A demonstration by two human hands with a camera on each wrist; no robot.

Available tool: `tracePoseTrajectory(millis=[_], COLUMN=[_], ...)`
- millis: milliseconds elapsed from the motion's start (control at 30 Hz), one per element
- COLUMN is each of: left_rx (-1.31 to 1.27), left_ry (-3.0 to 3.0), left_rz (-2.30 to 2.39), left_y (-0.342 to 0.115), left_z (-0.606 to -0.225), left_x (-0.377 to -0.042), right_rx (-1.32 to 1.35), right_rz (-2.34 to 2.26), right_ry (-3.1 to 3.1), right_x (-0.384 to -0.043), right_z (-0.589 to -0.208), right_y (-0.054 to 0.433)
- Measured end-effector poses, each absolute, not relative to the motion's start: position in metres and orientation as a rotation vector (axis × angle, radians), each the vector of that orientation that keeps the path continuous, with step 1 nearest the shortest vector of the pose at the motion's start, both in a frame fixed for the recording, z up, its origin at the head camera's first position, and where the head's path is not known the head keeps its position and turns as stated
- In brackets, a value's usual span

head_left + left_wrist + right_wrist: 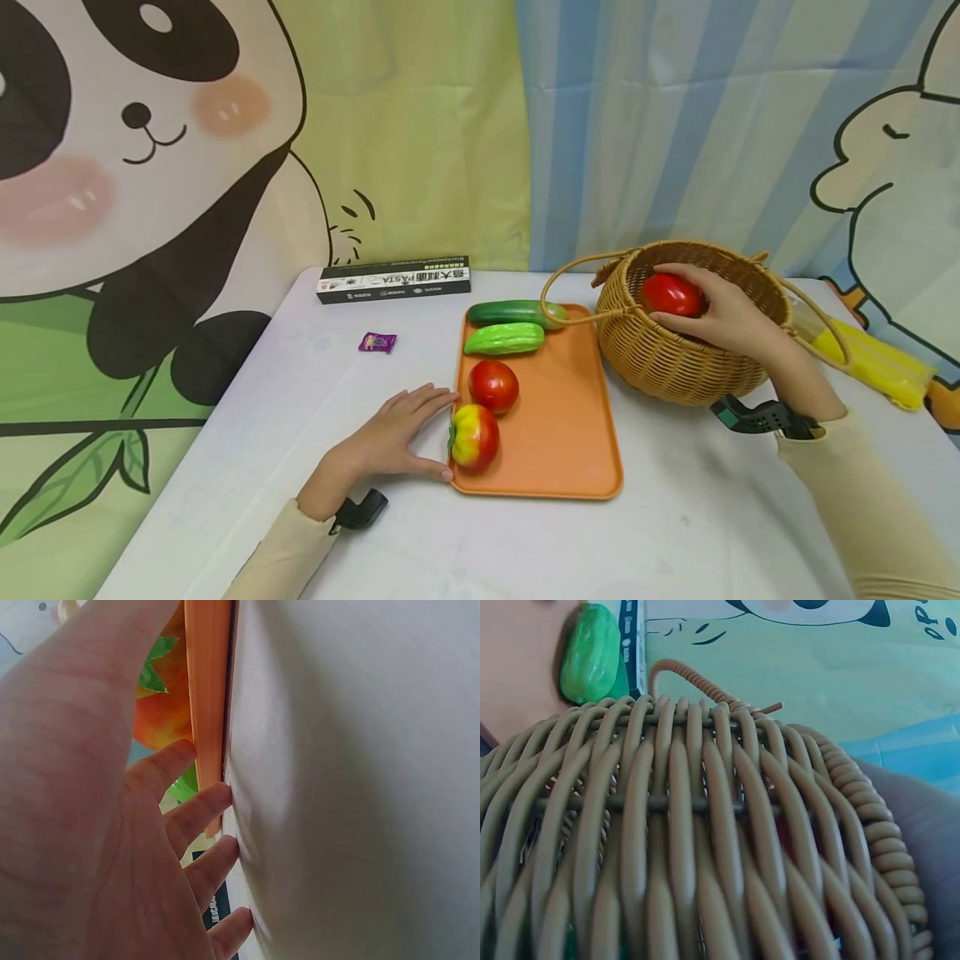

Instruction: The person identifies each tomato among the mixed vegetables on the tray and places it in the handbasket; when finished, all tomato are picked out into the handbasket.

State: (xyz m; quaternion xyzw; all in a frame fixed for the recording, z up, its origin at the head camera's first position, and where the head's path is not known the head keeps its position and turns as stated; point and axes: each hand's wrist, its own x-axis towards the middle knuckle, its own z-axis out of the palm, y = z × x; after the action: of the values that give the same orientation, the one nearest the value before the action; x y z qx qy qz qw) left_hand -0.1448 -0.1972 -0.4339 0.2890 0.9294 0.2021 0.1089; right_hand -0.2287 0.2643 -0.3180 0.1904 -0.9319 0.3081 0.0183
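Observation:
My right hand (723, 312) grips a shiny red round fruit (672, 295) inside the mouth of the wicker basket (667, 362); its exact kind is unclear. In the right wrist view, the basket's woven side (679, 825) hides most of that hand. My left hand (397, 437) lies at the left edge of the orange tray (562, 433), fingers spread and fairly straight. Its fingertips (180, 756) touch the tray's rim in the left wrist view. Near it on the tray are a yellow-and-red fruit with green leaves (475, 437) and a red tomato (493, 386).
A dark green cucumber (502, 312) and a light green bumpy gourd (504, 338) lie at the tray's back, under a basket handle (573, 258). A pasta box (393, 280) and purple packet (377, 342) are left; a yellow package (877, 362) is right.

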Motion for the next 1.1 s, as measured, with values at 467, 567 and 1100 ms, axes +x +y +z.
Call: tracePoseTrajectory(millis=[467, 567, 1100], left_rx=[0.86, 0.867, 0.883], left_ry=[2.73, 2.732, 2.733], left_rz=[0.604, 0.613, 0.629], left_y=[-0.1956, -0.1955, -0.1949], left_z=[-0.4313, -0.4305, -0.4274], left_x=[-0.1443, -0.1438, -0.1426], right_rx=[0.692, 0.702, 0.677], right_rz=[0.913, 0.903, 0.94], right_ry=[-3.021, -3.028, -3.111], right_x=[-0.2342, -0.234, -0.2365], right_z=[-0.3183, -0.3192, -0.3197], right_y=[0.2673, 0.2681, 0.2691])
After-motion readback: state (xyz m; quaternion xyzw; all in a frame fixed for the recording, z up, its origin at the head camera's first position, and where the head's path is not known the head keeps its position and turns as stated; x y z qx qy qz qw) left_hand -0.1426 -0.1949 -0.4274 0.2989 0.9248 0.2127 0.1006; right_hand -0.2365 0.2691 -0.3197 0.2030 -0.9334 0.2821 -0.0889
